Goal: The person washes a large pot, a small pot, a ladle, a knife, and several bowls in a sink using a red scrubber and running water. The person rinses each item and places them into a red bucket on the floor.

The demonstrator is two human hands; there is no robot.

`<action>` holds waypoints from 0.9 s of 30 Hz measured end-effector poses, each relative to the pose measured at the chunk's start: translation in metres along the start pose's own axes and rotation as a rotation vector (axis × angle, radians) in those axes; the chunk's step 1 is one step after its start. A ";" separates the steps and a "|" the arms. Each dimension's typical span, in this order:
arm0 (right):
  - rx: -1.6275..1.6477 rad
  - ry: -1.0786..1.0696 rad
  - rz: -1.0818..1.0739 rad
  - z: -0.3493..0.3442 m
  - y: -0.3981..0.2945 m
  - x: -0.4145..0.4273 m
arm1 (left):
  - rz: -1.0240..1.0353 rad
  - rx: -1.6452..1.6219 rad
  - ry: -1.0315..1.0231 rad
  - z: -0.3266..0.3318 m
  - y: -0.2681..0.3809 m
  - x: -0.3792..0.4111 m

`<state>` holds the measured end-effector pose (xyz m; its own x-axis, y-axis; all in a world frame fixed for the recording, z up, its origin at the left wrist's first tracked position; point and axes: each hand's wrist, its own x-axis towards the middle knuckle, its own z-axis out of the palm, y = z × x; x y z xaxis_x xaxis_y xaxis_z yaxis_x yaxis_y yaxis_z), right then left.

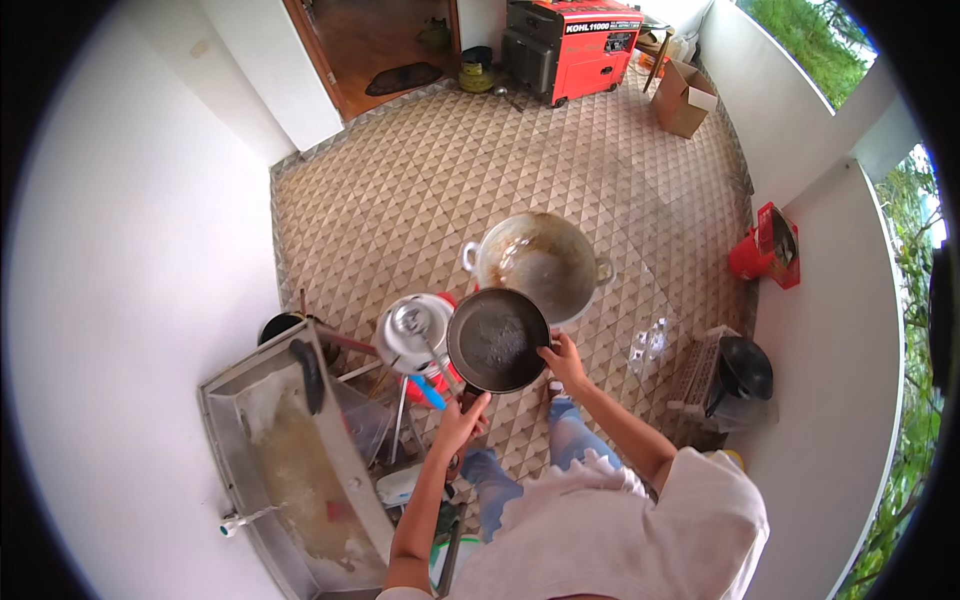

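Observation:
A dark frying pan (499, 341) is held level in front of me, its inside facing up with wet-looking spots on the bottom. My left hand (461, 424) grips its handle. At the pan's right rim, my right hand (562, 360) pinches the edge with fingers and thumb. Beyond the pan stands a large two-handled metal wok (544, 262), stained brown inside. To the left of the pan, a metal ladle (412, 321) lies over a pale round pot or lid (390, 349), above something red. A blue handle (427, 391) shows close to my left hand.
A metal sink (360, 487) holding cloudy water is at left, under a tap (236, 523). At right are a black wok (745, 367) by a pale plastic rack (697, 371) and a red bucket (750, 255). Farther off stand a red generator (592, 60) and a cardboard box (679, 105).

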<state>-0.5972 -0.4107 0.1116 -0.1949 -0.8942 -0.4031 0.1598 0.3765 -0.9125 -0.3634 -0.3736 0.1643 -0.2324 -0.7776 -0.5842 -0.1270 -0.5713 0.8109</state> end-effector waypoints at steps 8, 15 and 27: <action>-0.183 0.131 0.142 -0.133 0.054 0.157 | 0.073 0.413 0.173 0.123 -0.035 0.149; -0.683 0.140 -0.008 -0.167 0.128 0.321 | 0.009 0.683 0.255 0.171 -0.046 0.285; -0.697 0.082 0.114 -0.153 0.120 0.370 | -0.104 0.879 0.435 0.191 -0.078 0.355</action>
<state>-0.7978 -0.6592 -0.1576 -0.2904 -0.8293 -0.4774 -0.4678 0.5582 -0.6853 -0.6198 -0.5552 -0.0998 0.1731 -0.8641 -0.4726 -0.8392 -0.3806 0.3885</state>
